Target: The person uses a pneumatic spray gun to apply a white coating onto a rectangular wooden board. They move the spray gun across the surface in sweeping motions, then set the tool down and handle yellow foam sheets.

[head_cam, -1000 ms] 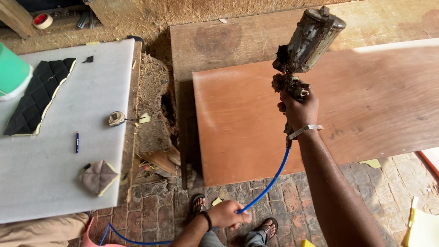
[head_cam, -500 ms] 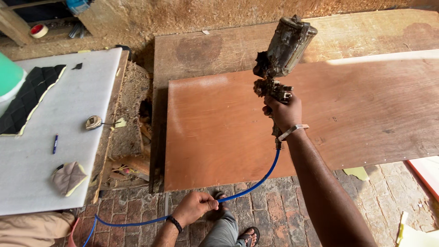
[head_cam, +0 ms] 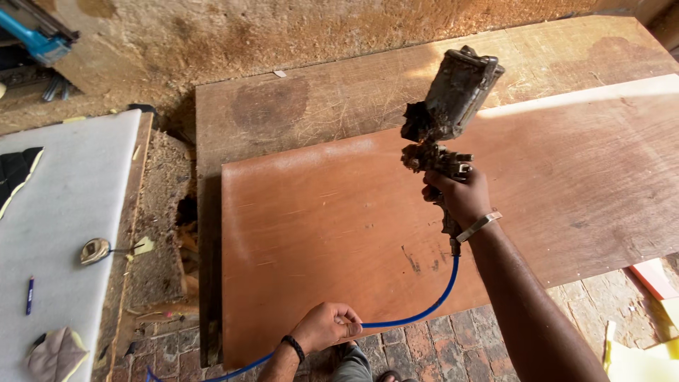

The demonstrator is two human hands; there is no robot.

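Right hand [head_cam: 460, 198]: I clamp the grimy metal spray gun [head_cam: 445, 113] by its grip; top-heavy, slippery.
Left hand [head_cam: 327, 327]: closed around the limp blue air hose [head_cam: 431, 308].

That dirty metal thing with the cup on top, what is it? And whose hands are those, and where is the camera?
The camera sits on the person's head and looks down, so these are the person's own hands. The right hand holds a paint-crusted spray gun with a cup on top, above a reddish-brown plywood sheet. The left hand grips the blue air hose that feeds the gun. To the left, a white table carries a tape measure, a pen and a cloth.
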